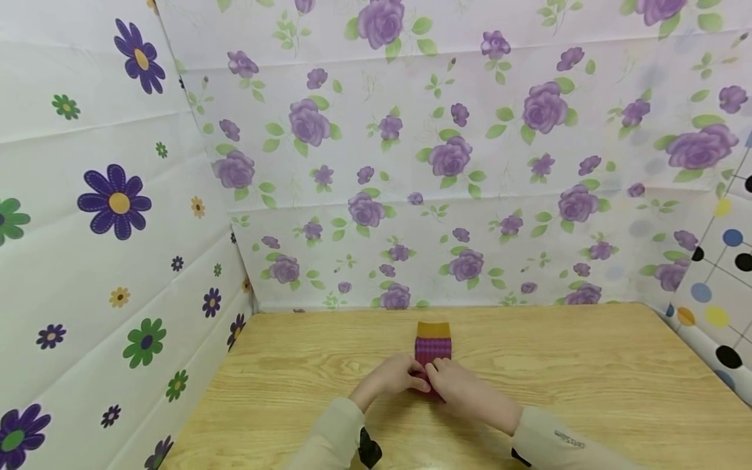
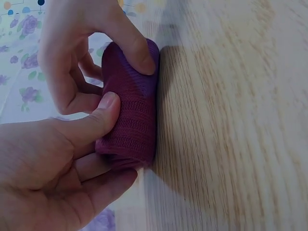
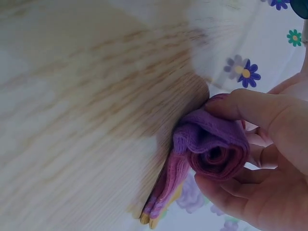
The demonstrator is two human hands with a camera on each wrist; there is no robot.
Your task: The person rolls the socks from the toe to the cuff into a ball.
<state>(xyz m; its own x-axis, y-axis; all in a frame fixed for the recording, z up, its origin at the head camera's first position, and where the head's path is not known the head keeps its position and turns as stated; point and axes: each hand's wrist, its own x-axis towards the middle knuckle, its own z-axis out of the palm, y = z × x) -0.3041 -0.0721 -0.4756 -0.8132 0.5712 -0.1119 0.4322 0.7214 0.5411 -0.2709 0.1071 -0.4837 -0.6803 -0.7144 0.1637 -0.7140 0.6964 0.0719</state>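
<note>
A pair of knitted socks (image 1: pixel 433 349) in maroon and purple lies on the table, partly rolled up from the near end. Its flat part stretches away from me to a mustard end. My left hand (image 1: pixel 399 373) holds one side of the roll, its thumb on top and fingers under the edge in the left wrist view. Opposite it, my right hand (image 1: pixel 461 386) grips the other end of the roll between thumb and fingers. The right wrist view shows the roll's spiral end (image 3: pixel 216 156), with two stacked layers trailing along the wood.
The light wood table (image 1: pixel 294 365) extends to both sides of the socks. Behind it hangs a sheet with purple roses (image 1: pixel 449 156); a daisy-patterned sheet (image 1: pixel 117 202) is at the left and a dotted one (image 1: pixel 717 316) at the right.
</note>
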